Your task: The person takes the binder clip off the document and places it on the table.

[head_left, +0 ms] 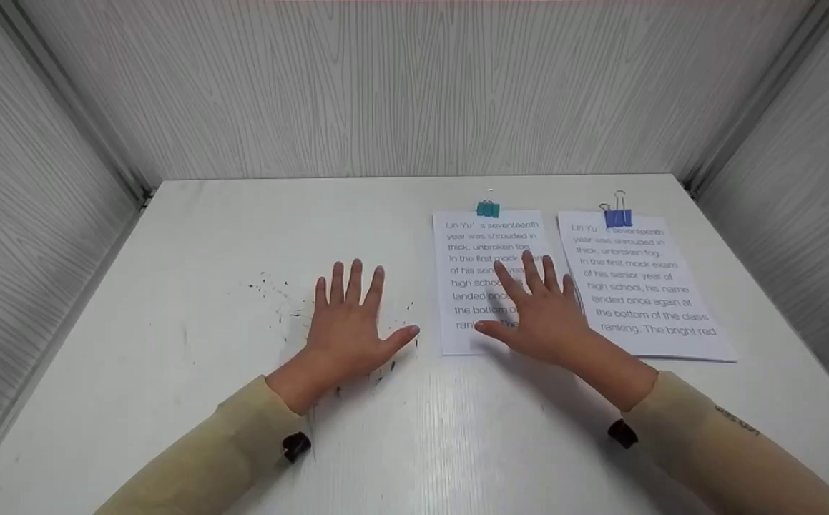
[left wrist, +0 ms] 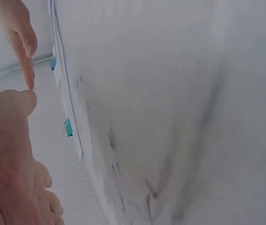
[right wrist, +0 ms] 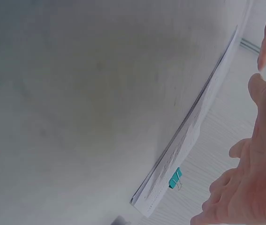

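Note:
My left hand [head_left: 346,332] is held over the left part of the white table, palm down, fingers straight and spread. My right hand [head_left: 546,318] hovers with spread fingers over a stack of printed paper [head_left: 475,286], covering part of its text. A teal binder clip [head_left: 488,209] grips that stack's top edge. Just right of it lies a second printed stack [head_left: 646,293], slightly slanted, with a blue binder clip [head_left: 619,217] at its top. In the right wrist view, the right hand [right wrist: 250,173] is apart from the paper. Neither hand holds anything.
Dark marks [head_left: 289,311] speckle the white table [head_left: 199,415] around the left hand. A grained back wall [head_left: 414,93] and side walls enclose the table. A small black piece [head_left: 296,447] sits at the left sleeve's cuff, another [head_left: 623,433] at the right one.

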Demonstrator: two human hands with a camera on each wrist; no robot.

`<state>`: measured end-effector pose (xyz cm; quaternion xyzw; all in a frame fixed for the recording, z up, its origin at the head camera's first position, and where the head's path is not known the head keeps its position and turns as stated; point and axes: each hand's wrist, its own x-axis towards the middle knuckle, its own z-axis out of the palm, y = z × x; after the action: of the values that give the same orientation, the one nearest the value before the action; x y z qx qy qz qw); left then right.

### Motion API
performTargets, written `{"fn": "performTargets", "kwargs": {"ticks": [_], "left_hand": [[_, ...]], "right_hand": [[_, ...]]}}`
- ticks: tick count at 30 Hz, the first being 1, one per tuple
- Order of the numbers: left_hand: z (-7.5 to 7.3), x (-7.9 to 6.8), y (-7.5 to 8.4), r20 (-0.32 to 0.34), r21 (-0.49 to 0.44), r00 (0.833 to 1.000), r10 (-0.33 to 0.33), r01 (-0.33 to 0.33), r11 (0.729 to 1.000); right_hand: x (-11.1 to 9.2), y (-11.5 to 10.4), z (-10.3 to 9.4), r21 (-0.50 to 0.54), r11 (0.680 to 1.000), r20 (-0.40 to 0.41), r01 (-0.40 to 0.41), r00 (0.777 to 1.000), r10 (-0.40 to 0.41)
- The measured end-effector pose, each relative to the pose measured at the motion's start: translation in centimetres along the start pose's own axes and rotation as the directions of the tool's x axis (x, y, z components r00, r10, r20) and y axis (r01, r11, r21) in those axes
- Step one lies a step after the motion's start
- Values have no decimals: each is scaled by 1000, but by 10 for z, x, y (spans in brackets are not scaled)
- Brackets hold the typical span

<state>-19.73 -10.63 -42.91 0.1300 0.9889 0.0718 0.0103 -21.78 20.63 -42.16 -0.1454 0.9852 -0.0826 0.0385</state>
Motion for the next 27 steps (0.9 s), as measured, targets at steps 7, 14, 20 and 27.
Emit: {"fn": "performTargets", "kwargs": {"ticks": [7,14,20,27], "left_hand": [[0,9,12,-6,8,1000,30,-30,1000],[-3,22,30,12,39,998,56,-56,998],[-3,35,47,32,32,996,89,-90,995],[8,49,62,78,25,988,137,-139,990]], "right_hand": [[1,12,-1,-8,1000,-18,6,1000,-6],[3,26,-6,0,1000,-9,14,1000,-14],[4,38,-11,-1,1000,6,26,1000,-26],[6,53,-9,16,1000,63,5,998,-6]]}}
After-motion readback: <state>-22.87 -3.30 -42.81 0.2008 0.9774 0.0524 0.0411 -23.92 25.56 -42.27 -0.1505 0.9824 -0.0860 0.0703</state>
